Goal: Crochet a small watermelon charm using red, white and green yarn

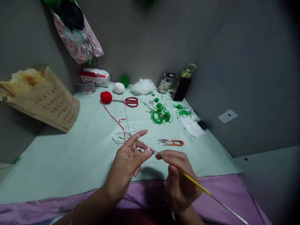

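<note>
Between thumb and fingers, my left hand (128, 156) pinches a small piece of red and white crochet (151, 150). White yarn (142, 140) runs over its raised index finger. My right hand (180, 175) is closed around a crochet hook (197, 183) with a yellow grip, whose tip meets the crochet piece. Behind the left hand lies a loose coil of white yarn (117, 137). A red strand leads back to a red yarn ball (106, 97), and a white strand toward a white yarn ball (118, 88).
Orange thread snips (172, 142) lie beyond my right hand. Red-handled scissors (131, 102), green yarn (158, 116), white stuffing (143, 86), a dark bottle (182, 87) and a tissue box (98, 78) are farther back. A paper bag of bread (53, 106) stands at left.
</note>
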Motion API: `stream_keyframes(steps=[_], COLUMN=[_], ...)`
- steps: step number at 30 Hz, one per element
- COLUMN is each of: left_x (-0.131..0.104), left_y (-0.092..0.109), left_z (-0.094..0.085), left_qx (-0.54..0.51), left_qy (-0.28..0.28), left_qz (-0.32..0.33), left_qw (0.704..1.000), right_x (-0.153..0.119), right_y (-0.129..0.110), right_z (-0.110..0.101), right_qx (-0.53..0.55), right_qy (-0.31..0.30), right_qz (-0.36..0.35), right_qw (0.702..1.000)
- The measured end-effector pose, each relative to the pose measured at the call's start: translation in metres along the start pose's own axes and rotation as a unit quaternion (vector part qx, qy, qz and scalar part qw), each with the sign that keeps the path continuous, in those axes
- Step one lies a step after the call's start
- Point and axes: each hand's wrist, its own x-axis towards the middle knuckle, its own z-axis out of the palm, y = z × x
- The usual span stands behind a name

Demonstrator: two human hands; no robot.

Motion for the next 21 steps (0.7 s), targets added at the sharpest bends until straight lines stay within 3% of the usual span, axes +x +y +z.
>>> stream_keyframes(steps=[4,9,21], left_x=[-0.0013,-0.0016,-0.0036], left_y=[-0.0012,0.0,-0.0013], left_z=[-0.0003,0.0006,0.0015], left_qx=[0.005,0.012,0.046], left_qy=[0.006,0.013,0.031], left_qz=[0.008,0.018,0.05], left_qw=[1.0,1.0,0.997], right_x=[-0.0047,-0.0029,-0.0032], right_y=[0.002,0.0017,-0.0008], right_z=[-0.0013,0.0005,0.0026], right_qx=[-0.041,-0.006,-0.028], right_qy=[-0.015,-0.005,-0.001], right_qz=[-0.046,0.006,-0.025], right_qw=[0.998,1.0,0.999])
